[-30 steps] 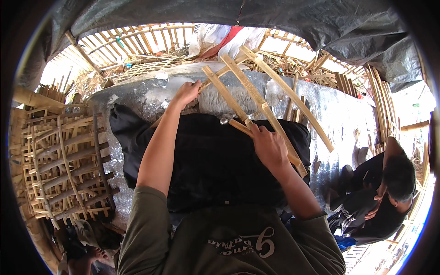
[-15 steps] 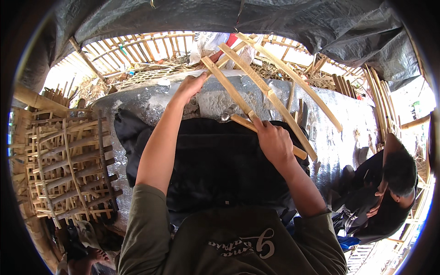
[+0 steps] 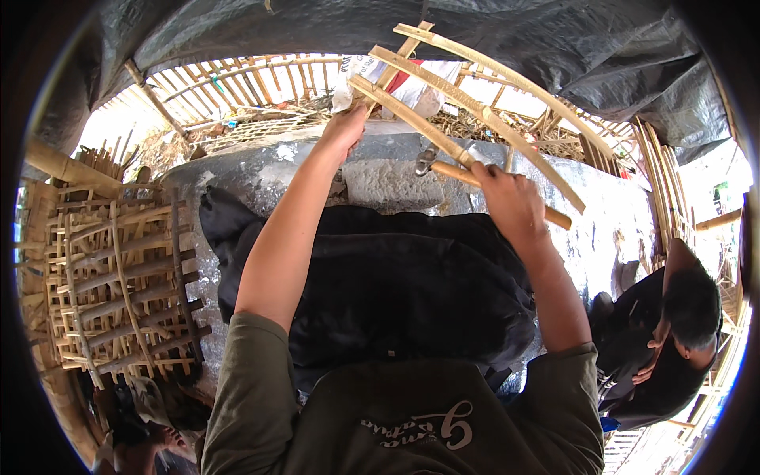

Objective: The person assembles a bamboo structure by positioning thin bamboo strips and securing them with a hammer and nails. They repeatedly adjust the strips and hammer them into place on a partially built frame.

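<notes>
Farther from me and higher than half a second ago, my hands have carried the frame of pale split-bamboo slats [image 3: 475, 107] upward and rightward. It hangs over the far edge of the worn silver-grey surface [image 3: 237, 174], three long slats fanned across one narrow pale crosspiece [image 3: 398, 68]. My left hand [image 3: 347, 131] is curled tight round the crosspiece's near end, beside the nearest slat. My right hand [image 3: 512, 198] wraps a wooden-handled hammer with a small metal head [image 3: 457, 172]; its fingertips meet that slat's right end, though I cannot tell whether they pinch it.

I take the step in hand to be lifting and turning the frame, not striking. As I judge it, the next move calls for steadying a joint against something firm and freeing the hammer to swing.

Just beyond the black cloth [image 3: 396, 273] along the surface's near edge sits a rough grey block [image 3: 396, 186]. Past the left edge stands a brown stick lattice [image 3: 117, 285]; near the right edge, a person in dark clothing [image 3: 669, 384] bends over.
</notes>
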The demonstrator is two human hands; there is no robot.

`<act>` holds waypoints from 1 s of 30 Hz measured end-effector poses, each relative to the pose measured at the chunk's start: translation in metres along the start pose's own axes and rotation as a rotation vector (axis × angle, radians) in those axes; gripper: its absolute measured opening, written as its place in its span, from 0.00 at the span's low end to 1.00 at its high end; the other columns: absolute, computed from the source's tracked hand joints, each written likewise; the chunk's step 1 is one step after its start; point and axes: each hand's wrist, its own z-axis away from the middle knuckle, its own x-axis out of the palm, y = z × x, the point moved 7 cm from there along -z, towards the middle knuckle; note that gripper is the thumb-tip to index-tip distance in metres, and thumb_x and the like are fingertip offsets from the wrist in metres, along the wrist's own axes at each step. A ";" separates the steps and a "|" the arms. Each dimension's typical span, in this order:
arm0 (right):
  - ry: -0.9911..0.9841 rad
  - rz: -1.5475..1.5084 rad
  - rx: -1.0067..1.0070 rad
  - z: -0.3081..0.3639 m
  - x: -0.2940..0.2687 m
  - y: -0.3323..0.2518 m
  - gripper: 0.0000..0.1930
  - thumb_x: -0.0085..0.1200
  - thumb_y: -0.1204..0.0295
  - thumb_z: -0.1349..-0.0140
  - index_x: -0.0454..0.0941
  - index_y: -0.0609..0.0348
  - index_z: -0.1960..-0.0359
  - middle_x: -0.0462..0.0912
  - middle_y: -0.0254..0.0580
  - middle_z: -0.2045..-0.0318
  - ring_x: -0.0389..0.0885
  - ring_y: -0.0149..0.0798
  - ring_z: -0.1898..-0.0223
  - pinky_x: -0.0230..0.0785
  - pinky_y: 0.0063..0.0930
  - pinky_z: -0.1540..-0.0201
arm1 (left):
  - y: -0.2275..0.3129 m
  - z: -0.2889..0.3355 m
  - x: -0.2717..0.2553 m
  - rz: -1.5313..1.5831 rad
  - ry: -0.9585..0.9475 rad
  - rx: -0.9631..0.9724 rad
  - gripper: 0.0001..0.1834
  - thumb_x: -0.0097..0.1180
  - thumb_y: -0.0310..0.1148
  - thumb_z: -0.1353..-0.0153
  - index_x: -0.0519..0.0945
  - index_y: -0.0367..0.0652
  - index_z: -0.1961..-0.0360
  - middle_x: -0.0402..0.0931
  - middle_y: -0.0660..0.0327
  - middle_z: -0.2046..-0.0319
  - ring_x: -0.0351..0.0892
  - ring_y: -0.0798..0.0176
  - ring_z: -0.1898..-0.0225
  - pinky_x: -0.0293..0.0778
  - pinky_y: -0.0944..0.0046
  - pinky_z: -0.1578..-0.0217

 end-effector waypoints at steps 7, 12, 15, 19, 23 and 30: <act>0.003 0.026 -0.087 -0.007 0.009 0.041 0.16 0.50 0.76 0.36 0.73 0.46 0.46 0.85 0.37 0.60 0.89 0.46 0.67 0.83 0.39 0.65 | 0.014 0.041 0.011 0.069 -0.017 -0.045 0.29 0.38 0.59 0.26 0.70 0.42 0.69 0.63 0.65 0.78 0.59 0.71 0.80 0.61 0.62 0.79; -0.033 0.066 -0.090 -0.004 0.009 0.056 0.14 0.50 0.76 0.37 0.73 0.47 0.50 0.84 0.35 0.58 0.88 0.44 0.66 0.82 0.37 0.65 | 0.015 0.066 0.012 0.027 -0.001 -0.045 0.32 0.36 0.61 0.25 0.71 0.38 0.66 0.66 0.64 0.75 0.62 0.70 0.79 0.65 0.63 0.81; -0.007 0.035 -0.114 0.006 0.012 0.058 0.14 0.51 0.76 0.37 0.73 0.47 0.50 0.84 0.34 0.59 0.88 0.43 0.66 0.82 0.37 0.65 | -0.007 0.086 0.021 0.080 0.023 -0.097 0.32 0.35 0.59 0.24 0.72 0.37 0.65 0.65 0.65 0.78 0.62 0.72 0.82 0.66 0.65 0.82; 0.003 0.002 -0.201 0.020 0.038 0.051 0.15 0.50 0.77 0.38 0.73 0.46 0.51 0.83 0.33 0.59 0.87 0.42 0.68 0.82 0.35 0.66 | -0.056 0.097 0.048 0.288 0.022 -0.296 0.29 0.35 0.57 0.23 0.69 0.42 0.69 0.62 0.71 0.82 0.56 0.74 0.86 0.62 0.67 0.84; -0.068 0.035 -0.244 0.024 0.081 0.042 0.19 0.52 0.77 0.39 0.73 0.44 0.47 0.82 0.34 0.62 0.87 0.41 0.68 0.81 0.36 0.69 | -0.088 0.087 0.068 0.326 0.093 -0.246 0.30 0.35 0.57 0.23 0.69 0.42 0.71 0.62 0.69 0.84 0.58 0.71 0.86 0.60 0.66 0.85; -0.148 0.003 -0.310 0.010 0.114 0.030 0.19 0.53 0.76 0.40 0.74 0.43 0.46 0.81 0.36 0.64 0.87 0.42 0.69 0.81 0.36 0.70 | -0.133 0.068 0.062 -0.051 0.242 -0.130 0.37 0.32 0.54 0.24 0.81 0.26 0.63 0.82 0.37 0.63 0.82 0.38 0.56 0.76 0.48 0.53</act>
